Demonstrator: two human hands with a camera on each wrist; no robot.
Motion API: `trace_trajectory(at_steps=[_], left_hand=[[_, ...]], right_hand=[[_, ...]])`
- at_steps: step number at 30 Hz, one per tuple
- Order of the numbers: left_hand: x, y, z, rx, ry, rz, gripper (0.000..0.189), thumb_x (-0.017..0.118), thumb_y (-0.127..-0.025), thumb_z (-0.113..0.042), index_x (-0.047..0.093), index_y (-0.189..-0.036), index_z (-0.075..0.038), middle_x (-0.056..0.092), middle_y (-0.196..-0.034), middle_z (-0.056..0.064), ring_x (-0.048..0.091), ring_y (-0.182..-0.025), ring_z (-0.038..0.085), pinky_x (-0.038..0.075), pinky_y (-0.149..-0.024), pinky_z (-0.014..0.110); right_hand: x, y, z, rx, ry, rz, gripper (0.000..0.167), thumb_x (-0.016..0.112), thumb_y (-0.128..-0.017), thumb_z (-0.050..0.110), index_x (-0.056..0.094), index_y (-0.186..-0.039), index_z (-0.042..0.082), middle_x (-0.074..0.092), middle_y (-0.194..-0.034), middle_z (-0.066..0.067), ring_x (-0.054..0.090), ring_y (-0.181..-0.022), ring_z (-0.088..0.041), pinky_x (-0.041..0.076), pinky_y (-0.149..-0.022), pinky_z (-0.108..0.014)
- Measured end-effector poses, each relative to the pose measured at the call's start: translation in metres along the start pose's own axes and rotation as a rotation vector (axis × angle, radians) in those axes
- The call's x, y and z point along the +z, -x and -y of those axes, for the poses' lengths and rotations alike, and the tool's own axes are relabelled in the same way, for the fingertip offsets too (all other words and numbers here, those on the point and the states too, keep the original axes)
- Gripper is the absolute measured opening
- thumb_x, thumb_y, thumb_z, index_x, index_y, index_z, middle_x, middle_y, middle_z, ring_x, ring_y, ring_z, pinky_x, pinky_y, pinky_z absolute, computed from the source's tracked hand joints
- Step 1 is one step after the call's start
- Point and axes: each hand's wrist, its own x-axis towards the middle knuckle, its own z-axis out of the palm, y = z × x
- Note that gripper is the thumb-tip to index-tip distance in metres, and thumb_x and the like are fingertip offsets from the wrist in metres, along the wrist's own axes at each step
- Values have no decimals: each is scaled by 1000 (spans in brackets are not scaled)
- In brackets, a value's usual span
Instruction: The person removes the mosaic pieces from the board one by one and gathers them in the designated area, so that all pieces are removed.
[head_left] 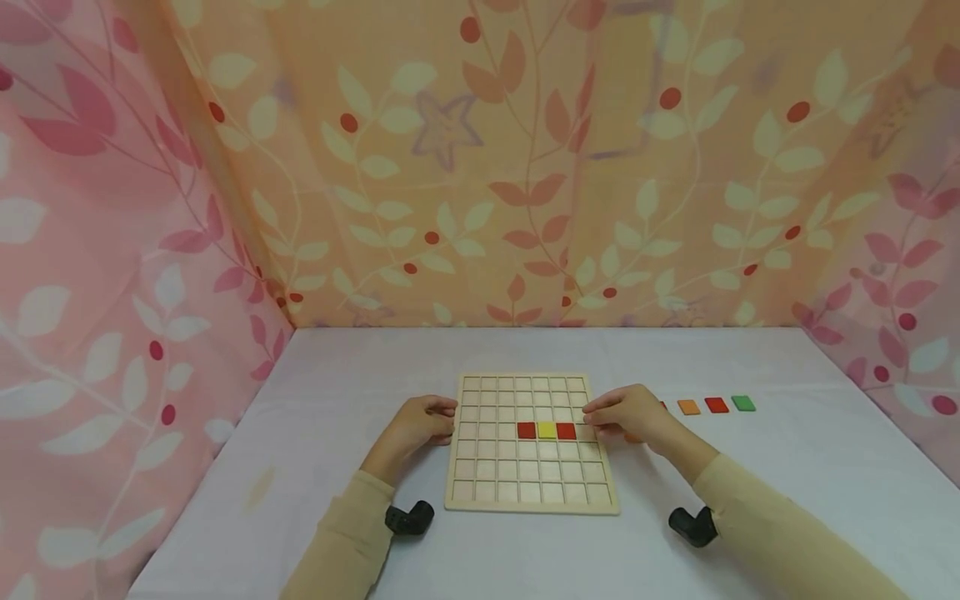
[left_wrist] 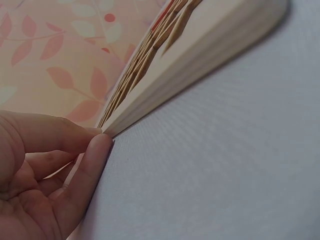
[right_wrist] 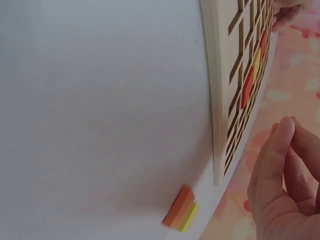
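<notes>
Together, left fingers (left_wrist: 55, 134) against board (head_left: 528, 471).

A white-clothed table (head_left: 337, 375) carries a wooden grid board (head_left: 508, 451) between left hand (head_left: 416, 423) and right hand (head_left: 636, 417). Close below the right hand lie an orange tile (right_wrist: 179, 209) and a yellow tile (right_wrist: 189, 218); to its right, an orange square (head_left: 688, 407), a red square (head_left: 717, 405), a green square (head_left: 743, 403).
</notes>
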Motion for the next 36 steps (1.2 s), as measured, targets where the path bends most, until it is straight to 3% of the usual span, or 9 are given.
trace_trajectory(at_steps=[7,15,21,36], left_hand=[[-2,2,1,-15,-25,-11,42,65,-83,9,63,-125,4,63,-107,15,63,-80,14,60,-67,26],[-3,1,1,-8,-8,-2,40,65,-85,8,63,-125,5,63,-106,15,62,-80,13,59,-66,24],[-2,1,-1,-10,-24,5,41,65,-85,8,63,-125,4,63,-107,14,62,-80,13,60,-67,25],[0,1,-3,-4,-14,-4,41,65,-83,11,64,-124,4,63,-106,15,61,-80,13,60,-67,25]], right_hand=[[19,-3,11,-37,-4,33,26,74,-88,11,73,-110,-4,76,-92,-6,67,-70,-10,60,-70,-23],[38,-10,17,-28,-80,76,27,75,-86,5,71,-110,-7,75,-86,-6,65,-65,-9,61,-65,-24],[45,-12,20,-14,-79,85,26,77,-84,5,72,-107,-6,74,-85,-4,65,-64,-10,60,-63,-22],[55,-20,19,-101,-114,150,25,75,-83,0,70,-104,-11,75,-82,-7,65,-61,-9,60,-61,-23]])
